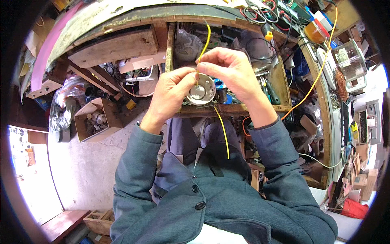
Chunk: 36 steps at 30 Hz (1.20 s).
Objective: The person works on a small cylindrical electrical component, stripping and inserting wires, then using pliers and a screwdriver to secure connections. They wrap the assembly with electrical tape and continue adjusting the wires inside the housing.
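At the far left, glare washes out a bright opening (pixel 30 175), and the fisheye rim cuts it off. Next, a crumpled clear plastic bag (pixel 67 105) stands near a cardboard box (pixel 97 120) on the floor; the jumbled parts inside the box are hard to make out. The left hand (pixel 172 93) has thumb and forefinger pinched together on a yellow wire (pixel 208 38), at the upper edge of a round metal part (pixel 205 91); its remaining fingers are mostly hidden, so how they support the part cannot be told. The part sits between the hands, above the front edge of an open drawer (pixel 239 108), its upper-left rim covered by the thumb. Above it, the wire rises toward the bench (pixel 134 14); a yellow length also hangs below, the join hidden behind the part. The right hand (pixel 237 75) has thumb and forefinger closed around the upper wire, masking the drawer's middle. Farther right, an orange cord (pixel 315 83) curves past a clear container (pixel 350 61).
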Each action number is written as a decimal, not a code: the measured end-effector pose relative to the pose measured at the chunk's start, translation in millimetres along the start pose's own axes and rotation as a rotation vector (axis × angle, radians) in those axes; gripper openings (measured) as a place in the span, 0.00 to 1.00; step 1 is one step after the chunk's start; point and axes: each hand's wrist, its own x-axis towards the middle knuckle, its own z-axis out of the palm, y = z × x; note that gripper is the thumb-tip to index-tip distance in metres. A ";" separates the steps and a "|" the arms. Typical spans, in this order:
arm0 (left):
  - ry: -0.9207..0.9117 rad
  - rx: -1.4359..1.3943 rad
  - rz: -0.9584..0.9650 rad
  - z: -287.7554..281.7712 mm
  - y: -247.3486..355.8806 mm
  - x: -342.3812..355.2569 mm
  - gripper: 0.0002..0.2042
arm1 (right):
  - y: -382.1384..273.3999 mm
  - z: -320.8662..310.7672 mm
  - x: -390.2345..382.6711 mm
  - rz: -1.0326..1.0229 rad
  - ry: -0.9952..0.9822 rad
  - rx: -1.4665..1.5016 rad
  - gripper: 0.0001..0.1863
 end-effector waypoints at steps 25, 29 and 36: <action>-0.047 -0.132 -0.074 -5.6 0.7 -2.5 0.14 | -17.2 11.5 -11.6 -0.444 0.119 -0.547 0.08; -0.056 -0.130 -0.060 -6.7 -2.9 -1.3 0.15 | -20.2 11.6 -11.2 -0.473 0.121 -0.604 0.09; -0.053 -0.127 -0.039 -5.9 -2.3 -3.7 0.17 | -19.2 13.2 -10.7 -0.514 0.135 -0.660 0.08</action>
